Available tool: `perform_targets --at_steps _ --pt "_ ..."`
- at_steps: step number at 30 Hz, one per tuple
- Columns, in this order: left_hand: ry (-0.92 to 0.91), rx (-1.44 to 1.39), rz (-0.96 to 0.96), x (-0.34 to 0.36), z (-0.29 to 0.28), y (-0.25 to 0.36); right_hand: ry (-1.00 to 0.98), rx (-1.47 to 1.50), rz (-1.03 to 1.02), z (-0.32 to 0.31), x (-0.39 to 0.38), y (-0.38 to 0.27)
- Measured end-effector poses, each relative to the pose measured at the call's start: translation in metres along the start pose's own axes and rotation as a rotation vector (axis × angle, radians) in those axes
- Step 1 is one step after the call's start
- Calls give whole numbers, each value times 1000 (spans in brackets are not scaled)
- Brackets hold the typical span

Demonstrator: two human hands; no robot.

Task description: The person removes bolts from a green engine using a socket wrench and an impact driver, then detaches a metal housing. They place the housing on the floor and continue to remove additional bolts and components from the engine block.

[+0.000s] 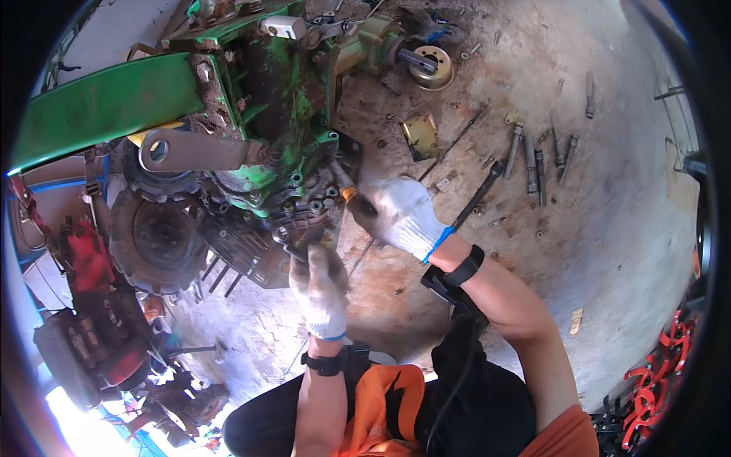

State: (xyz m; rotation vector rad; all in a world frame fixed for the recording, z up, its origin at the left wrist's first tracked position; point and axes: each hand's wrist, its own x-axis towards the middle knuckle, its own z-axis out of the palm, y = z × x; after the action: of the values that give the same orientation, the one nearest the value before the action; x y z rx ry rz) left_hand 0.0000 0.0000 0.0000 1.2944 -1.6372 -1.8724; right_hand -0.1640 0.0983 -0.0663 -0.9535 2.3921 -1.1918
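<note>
A green machine housing (pixel 282 114) with a greasy gear case stands in front of me on the concrete. My left hand (pixel 320 286), in a dirty white glove, grips a dark metal part (pixel 293 240) at the underside of the case. My right hand (pixel 396 213), in a cleaner white glove, is closed round a tool with an orange and grey handle (pixel 344 183) whose tip points into the case. Both wrists wear black straps.
Several long bolts and pins (pixel 533 164) lie on the concrete at the right, with a yellow bracket (pixel 421 137) and a round flange (pixel 432 67) farther off. A lugged wheel (pixel 156 240) sits left. Red tine blades (pixel 655 381) are stacked lower right.
</note>
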Motion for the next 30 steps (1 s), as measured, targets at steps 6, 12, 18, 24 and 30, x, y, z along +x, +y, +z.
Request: perform_targets --at_steps 6,12,18,24,30 --pt "35 -103 0 3 3 8 -144 -135 -26 -14 17 -9" --pt "47 -182 -76 4 -4 9 -439 1247 795 -5 -1 -2" --pt "74 -270 -82 1 -12 11 -355 1079 780 16 -11 4" --pt "78 -232 -30 1 -23 18 -107 -79 110 -7 -13 -16" --pt "126 -199 -104 -1 -29 20 -73 -288 -69 0 -1 -24"
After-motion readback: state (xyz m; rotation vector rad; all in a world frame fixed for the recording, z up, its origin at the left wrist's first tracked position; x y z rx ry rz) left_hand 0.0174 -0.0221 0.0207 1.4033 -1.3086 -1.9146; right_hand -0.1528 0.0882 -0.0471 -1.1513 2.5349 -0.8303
